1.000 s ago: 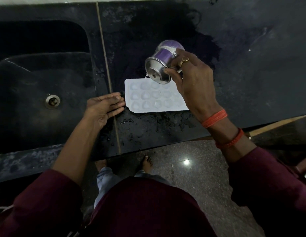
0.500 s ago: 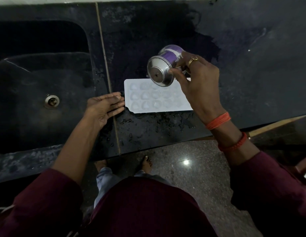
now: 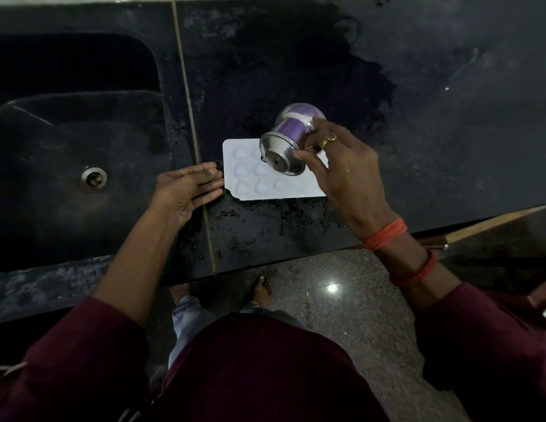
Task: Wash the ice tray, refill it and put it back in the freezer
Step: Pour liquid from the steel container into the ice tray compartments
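Tilted steel cup (image 3: 288, 141) in right hand (image 3: 345, 169) over ice tray (image 3: 250, 185)

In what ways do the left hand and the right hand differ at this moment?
The left hand stays low at the counter, fingers straight, by the left edge of the tray; the right hand is raised above the tray. The left hand holds nothing; the right hand grips a tilted steel cup. The right hand wears a ring; the left hand shows none. Both arms have dark red sleeves.
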Tool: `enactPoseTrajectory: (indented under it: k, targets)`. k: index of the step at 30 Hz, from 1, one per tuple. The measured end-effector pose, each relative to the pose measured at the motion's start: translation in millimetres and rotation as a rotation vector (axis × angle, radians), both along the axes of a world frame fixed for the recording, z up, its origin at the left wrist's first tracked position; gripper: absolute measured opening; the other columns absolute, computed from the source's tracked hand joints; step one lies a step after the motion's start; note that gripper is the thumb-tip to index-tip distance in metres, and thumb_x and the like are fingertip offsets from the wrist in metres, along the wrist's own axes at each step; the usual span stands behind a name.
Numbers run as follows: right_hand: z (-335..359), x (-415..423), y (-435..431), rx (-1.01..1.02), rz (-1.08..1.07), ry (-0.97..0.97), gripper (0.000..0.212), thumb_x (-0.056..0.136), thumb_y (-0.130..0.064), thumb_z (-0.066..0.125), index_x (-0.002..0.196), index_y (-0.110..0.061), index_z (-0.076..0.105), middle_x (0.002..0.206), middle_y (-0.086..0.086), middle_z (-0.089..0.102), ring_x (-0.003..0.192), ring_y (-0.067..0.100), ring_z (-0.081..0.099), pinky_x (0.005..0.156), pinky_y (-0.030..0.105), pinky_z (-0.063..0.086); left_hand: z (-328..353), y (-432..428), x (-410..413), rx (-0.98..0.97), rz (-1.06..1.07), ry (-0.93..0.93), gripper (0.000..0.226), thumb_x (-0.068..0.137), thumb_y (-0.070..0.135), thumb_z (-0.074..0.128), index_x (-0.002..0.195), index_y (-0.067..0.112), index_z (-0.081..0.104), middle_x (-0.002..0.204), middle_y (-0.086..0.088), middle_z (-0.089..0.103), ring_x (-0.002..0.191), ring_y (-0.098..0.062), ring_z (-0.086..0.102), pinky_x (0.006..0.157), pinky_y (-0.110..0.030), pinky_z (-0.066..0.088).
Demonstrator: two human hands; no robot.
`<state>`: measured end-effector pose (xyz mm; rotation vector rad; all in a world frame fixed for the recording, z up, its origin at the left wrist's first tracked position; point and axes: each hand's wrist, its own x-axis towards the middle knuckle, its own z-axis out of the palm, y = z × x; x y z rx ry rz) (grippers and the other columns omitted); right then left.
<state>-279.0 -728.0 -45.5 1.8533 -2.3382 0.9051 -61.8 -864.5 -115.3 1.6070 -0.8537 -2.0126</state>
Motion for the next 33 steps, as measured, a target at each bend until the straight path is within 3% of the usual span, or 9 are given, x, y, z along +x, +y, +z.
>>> enactPoseTrajectory:
  k: [13, 33]
  targets:
    - [-5.5, -1.0, 2.0, -0.057, 0.020, 0.077, 0.027, 0.092, -0.030, 0.065, 0.093, -0.004, 0.070, 0.128, 0.012, 0.066, 0.087, 0.031, 0.073, 0.063, 0.046, 0.060, 1.8, 1.8, -1.0, -0.009, -0.002, -0.001, 0.005, 0.095, 0.006, 0.069, 0.095, 0.007, 0.073, 0.074, -0.003, 0.078, 0.072, -0.013, 0.077, 0.063, -0.025, 0.063]
    - [-5.5, -1.8, 1.6, -0.085, 0.032, 0.147, 0.034, 0.095, -0.032, 0.060, 0.087, 0.000, 0.068, 0.132, 0.015, 0.064, 0.084, 0.036, 0.073, 0.061, 0.047, 0.060, -0.6, 3.2, 0.2, 0.007, 0.004, -0.022, 0.004, 0.095, 0.007, 0.069, 0.094, 0.007, 0.073, 0.076, -0.004, 0.079, 0.075, -0.015, 0.078, 0.067, -0.028, 0.064]
